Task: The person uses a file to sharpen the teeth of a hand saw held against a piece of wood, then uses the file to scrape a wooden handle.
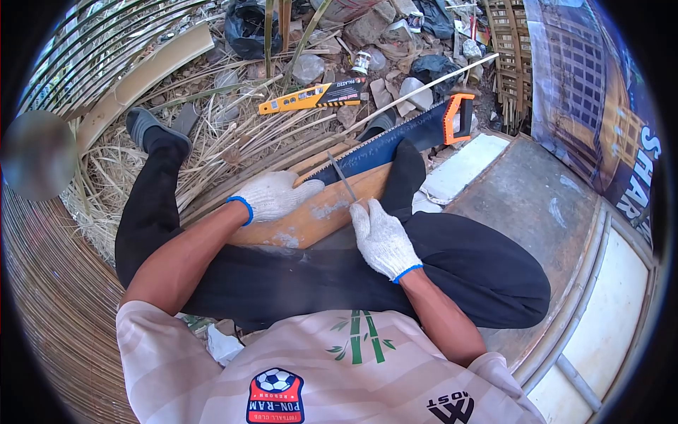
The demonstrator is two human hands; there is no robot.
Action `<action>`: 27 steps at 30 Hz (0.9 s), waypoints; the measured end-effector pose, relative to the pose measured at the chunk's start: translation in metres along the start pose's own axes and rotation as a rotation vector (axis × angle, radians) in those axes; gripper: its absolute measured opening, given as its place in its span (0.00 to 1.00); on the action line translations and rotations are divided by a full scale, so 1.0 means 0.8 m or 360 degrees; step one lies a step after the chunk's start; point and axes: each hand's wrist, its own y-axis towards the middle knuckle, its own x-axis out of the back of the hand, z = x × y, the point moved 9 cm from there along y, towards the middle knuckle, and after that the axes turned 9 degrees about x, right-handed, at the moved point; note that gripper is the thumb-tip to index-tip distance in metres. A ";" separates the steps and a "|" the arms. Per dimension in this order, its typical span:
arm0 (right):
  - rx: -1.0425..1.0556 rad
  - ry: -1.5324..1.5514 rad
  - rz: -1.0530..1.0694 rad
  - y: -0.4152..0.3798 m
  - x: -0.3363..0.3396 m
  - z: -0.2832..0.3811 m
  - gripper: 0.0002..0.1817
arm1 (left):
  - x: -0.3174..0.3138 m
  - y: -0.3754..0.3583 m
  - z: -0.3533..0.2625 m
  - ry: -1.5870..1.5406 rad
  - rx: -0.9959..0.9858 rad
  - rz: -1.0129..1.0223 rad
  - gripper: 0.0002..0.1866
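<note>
A handsaw with a dark blue blade [381, 147] and an orange and black handle [452, 120] lies slantwise across a wooden board [318, 215]. Its toothed edge faces up and away from me. My left hand [272, 198], in a white knit glove with a blue cuff, is closed at the narrow tip of the blade; its fingers are partly hidden. My right hand [383, 239], gloved the same way, pinches a thin grey metal file [342, 177]. The file points up and left, crossing the blade near its tip end.
A yellow and black saw sleeve [311, 97] lies on dry straw beyond the saw. Bamboo strips [424, 88], stones [371, 32] and black plastic bags [247, 28] are scattered behind. A worn grey panel [530, 205] is on the right. My legs [480, 265] surround the board.
</note>
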 end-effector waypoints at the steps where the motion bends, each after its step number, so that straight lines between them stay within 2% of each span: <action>1: -0.0068 0.0021 0.0011 0.001 0.000 -0.004 0.23 | 0.000 0.000 0.000 0.0004 0.0000 -0.0011 0.44; 5: -0.0215 0.0055 0.0055 0.001 0.001 -0.008 0.23 | 0.003 -0.004 -0.004 -0.0008 0.0008 0.0006 0.44; 14: -0.0216 0.0084 0.0126 0.003 0.006 -0.004 0.24 | -0.003 0.002 0.006 -0.0007 -0.0014 -0.0161 0.44; 17: 0.0138 -0.0344 0.0170 0.018 -0.017 0.002 0.25 | -0.003 -0.001 0.005 0.0008 0.0001 -0.0202 0.43; 20: 0.0177 -0.0199 0.0019 0.068 -0.009 0.018 0.26 | 0.001 -0.006 -0.002 0.0033 -0.0019 -0.0216 0.43; 21: -0.0045 -0.0108 0.0028 0.074 -0.011 0.007 0.26 | -0.001 -0.008 -0.002 0.0045 -0.0022 -0.0220 0.42; 24: -0.0230 0.0014 0.0094 0.072 0.003 0.012 0.28 | 0.008 -0.003 -0.001 0.0036 -0.0056 -0.0267 0.43; 27: -0.0181 0.0287 0.0028 0.060 0.020 0.013 0.29 | 0.003 0.001 0.000 0.0024 -0.0082 -0.0230 0.43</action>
